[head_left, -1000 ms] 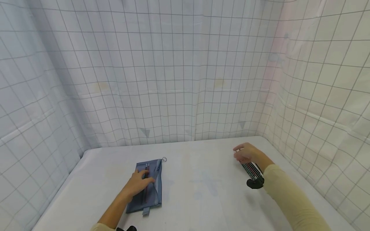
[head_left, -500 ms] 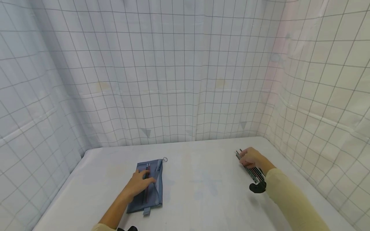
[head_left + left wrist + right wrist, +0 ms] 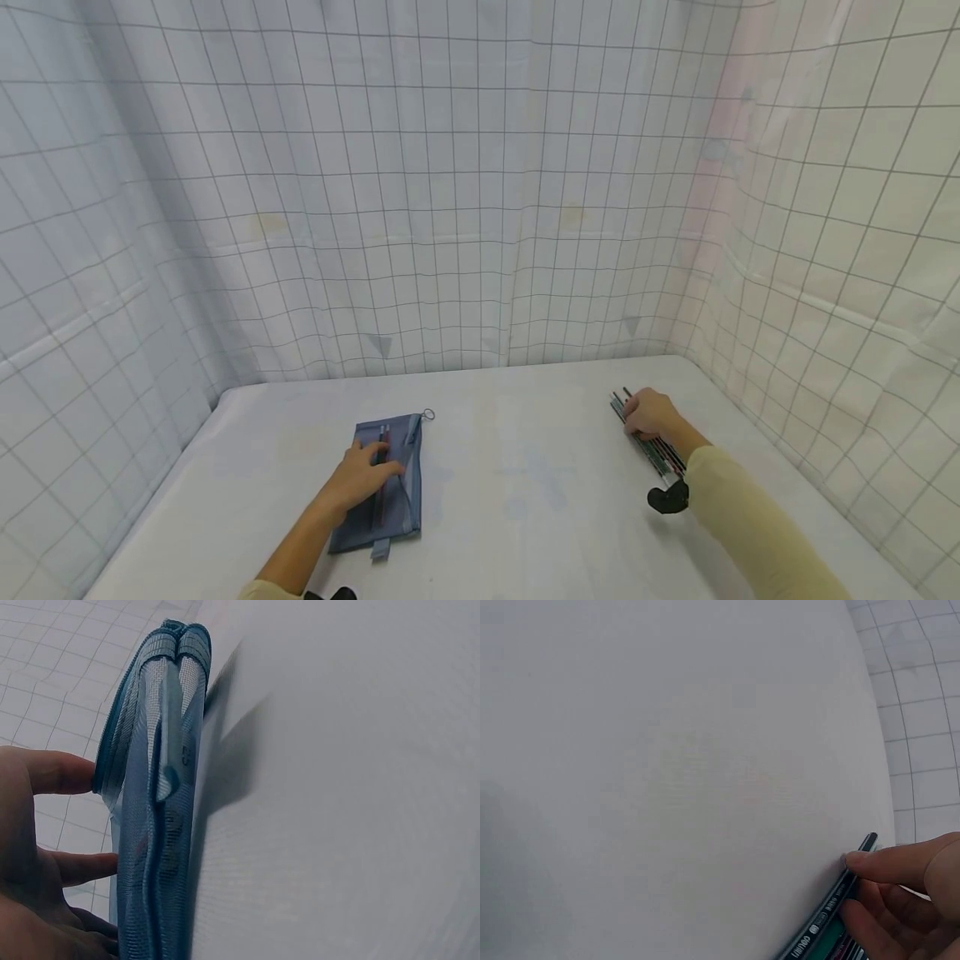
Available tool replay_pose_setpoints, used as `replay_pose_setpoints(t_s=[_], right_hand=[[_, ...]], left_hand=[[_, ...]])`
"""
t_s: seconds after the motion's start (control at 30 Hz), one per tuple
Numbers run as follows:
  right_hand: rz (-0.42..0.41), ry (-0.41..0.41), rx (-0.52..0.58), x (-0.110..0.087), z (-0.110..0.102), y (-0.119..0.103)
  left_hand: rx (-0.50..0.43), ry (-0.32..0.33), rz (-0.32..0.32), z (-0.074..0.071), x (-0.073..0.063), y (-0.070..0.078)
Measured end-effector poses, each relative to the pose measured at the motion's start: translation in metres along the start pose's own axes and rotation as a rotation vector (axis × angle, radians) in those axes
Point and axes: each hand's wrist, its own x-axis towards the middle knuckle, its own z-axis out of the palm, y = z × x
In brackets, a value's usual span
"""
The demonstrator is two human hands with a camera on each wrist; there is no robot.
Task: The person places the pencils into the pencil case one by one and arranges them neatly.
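A blue mesh zip pouch (image 3: 405, 500) lies flat at the left of the table, with a few pencil-like sticks (image 3: 383, 433) showing at its middle. My left hand (image 3: 354, 481) rests on it with fingers spread. In the left wrist view, straight fingertips touch the side of the pouch (image 3: 154, 885) near its zip. At the right, my right hand (image 3: 651, 414) is over a bunch of slim dark pencils (image 3: 651, 454). Its fingers pinch a dark pencil with white lettering (image 3: 821, 919) in the right wrist view; a green one shows beneath. The palm hides part of the bunch.
The white table (image 3: 510, 467) spreads between pouch and pencils. Gridded white curtains (image 3: 450, 208) hang behind and along both sides. A metal ring (image 3: 428, 414) sticks out from the pouch's far corner. Black wrist mounts (image 3: 667, 497) sit under the wrists.
My right hand has drawn back slightly from the far ends of the pencils, and its fingers have curled in on them. My left hand and the pouch have stayed put.
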Motion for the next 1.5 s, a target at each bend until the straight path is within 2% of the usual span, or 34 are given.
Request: replay_pose_setpoints(t_s=[0.17, 0.57, 0.67, 0.9, 1.1, 1.5], right_hand=[[-0.043, 0.056, -0.173, 0.003, 0.009, 0.0], [-0.046, 0.072, -0.161, 0.003, 0.011, 0.003], [-0.015, 0.042, -0.073, 0.005, 0.008, 0.003], [0.106, 0.001, 0.235, 0.008, -0.005, -0.001], [0.164, -0.009, 0.412, 0.008, -0.01, -0.004], [0.187, -0.004, 0.602, 0.002, -0.005, -0.02]], left_hand=[[-0.004, -0.001, 0.004, -0.001, 0.001, 0.002], [-0.012, -0.009, 0.003, 0.0, 0.001, 0.002], [-0.011, -0.01, 0.005, 0.0, 0.001, 0.001], [-0.011, -0.009, 0.015, 0.0, 0.001, 0.0], [-0.005, -0.006, 0.01, -0.001, 0.001, 0.001], [-0.023, -0.008, 0.016, -0.001, 0.001, 0.0]])
